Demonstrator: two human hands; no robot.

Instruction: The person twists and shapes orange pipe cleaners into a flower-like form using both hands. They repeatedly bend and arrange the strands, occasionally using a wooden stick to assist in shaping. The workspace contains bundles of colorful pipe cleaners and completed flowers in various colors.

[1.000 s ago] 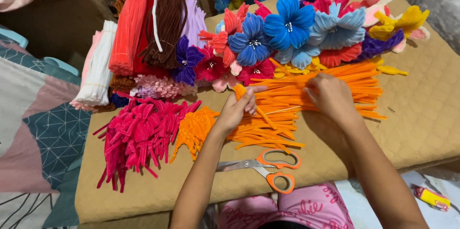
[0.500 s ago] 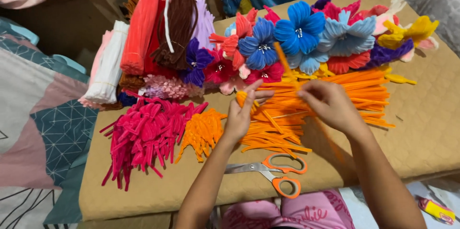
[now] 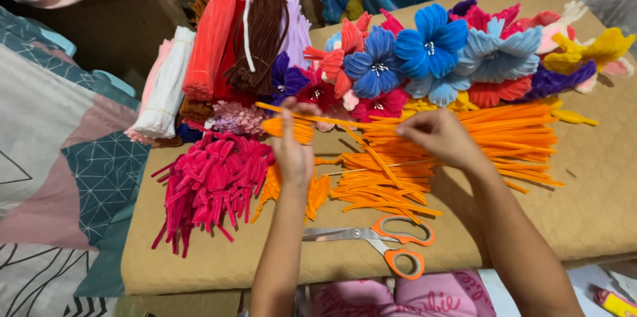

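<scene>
My left hand pinches one end of a long orange pipe cleaner, and my right hand pinches the other end, so it is stretched level between them. Both hands hover over a loose heap of orange pipe cleaners on a tan padded board. A small pile of folded orange pieces lies under my left wrist. Orange-handled scissors lie shut near the board's front edge.
A pile of bent pink pieces lies at the left. Bundles of straight pipe cleaners in white, red, brown and lilac lie at the back left. Finished pipe-cleaner flowers in blue, red, purple and yellow line the back. Patterned bedding lies left of the board.
My hands have moved apart and lifted one orange pipe cleaner out of the heap, pulling it straight. The view has shifted slightly closer.
</scene>
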